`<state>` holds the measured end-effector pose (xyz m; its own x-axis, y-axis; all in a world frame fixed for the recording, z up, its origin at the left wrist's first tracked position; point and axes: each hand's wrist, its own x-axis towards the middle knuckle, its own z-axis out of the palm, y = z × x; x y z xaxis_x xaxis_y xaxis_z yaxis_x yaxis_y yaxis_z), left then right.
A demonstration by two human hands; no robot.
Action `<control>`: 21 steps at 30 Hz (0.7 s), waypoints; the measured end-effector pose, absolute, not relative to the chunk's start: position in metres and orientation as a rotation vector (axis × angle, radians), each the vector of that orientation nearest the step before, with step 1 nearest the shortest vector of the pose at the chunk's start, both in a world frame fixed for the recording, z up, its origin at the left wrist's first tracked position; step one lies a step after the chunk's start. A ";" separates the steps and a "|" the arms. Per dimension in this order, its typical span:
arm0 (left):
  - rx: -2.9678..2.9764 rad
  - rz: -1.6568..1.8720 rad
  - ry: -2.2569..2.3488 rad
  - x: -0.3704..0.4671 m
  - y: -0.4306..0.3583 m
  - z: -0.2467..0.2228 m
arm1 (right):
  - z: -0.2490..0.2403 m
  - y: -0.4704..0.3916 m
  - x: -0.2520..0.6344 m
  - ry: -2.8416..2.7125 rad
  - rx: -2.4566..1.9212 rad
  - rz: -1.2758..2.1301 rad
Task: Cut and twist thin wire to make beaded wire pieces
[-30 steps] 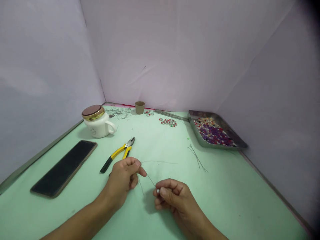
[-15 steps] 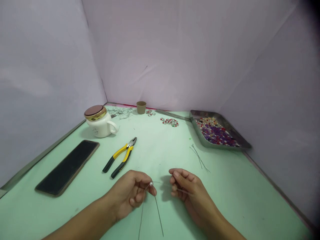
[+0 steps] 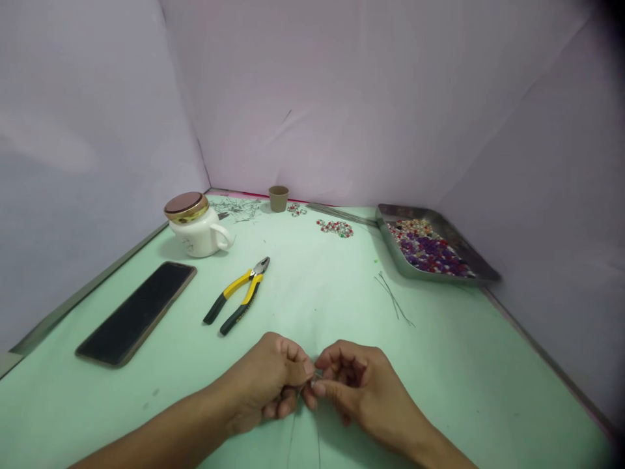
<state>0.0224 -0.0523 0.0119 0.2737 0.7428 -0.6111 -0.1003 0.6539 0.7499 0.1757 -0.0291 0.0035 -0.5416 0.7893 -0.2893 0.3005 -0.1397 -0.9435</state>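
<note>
My left hand [image 3: 280,378] pinches thin metal wire [image 3: 292,433] between thumb and fingers at the front of the table. Fingertip to fingertip with it, my right hand [image 3: 359,384] is closed on the same wire. Two strands hang down below the fingers toward the lower edge. Most of the bead on the wire is covered by the fingertips; only a small pale spot shows. Beyond the left hand, pliers [image 3: 239,294] with yellow and black handles lie with their handles spread.
On the left are a black phone [image 3: 139,314] and a white lidded mug [image 3: 200,231]. A metal tray [image 3: 405,264] of coloured beads stands at right, near loose wires [image 3: 394,299]. Farther back are a small brown cup [image 3: 278,199], beaded pieces [image 3: 336,228] and wire scraps [image 3: 239,208].
My right hand has moved left to meet my left hand, and its fingers now pinch the wire beside the bead. The view has tilted slightly.
</note>
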 end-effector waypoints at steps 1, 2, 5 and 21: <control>0.660 0.628 1.160 0.023 -0.052 0.011 | 0.002 -0.029 0.176 -1.799 -1.225 1.645; 0.655 0.632 1.153 0.023 -0.052 0.010 | 0.001 -0.028 0.177 -1.854 -1.223 1.560; 0.641 0.657 1.135 0.022 -0.051 0.009 | -0.001 -0.026 0.179 -1.986 -1.175 1.339; 0.886 0.633 1.307 0.022 -0.052 0.016 | -0.009 -0.038 0.169 -1.590 -1.351 1.489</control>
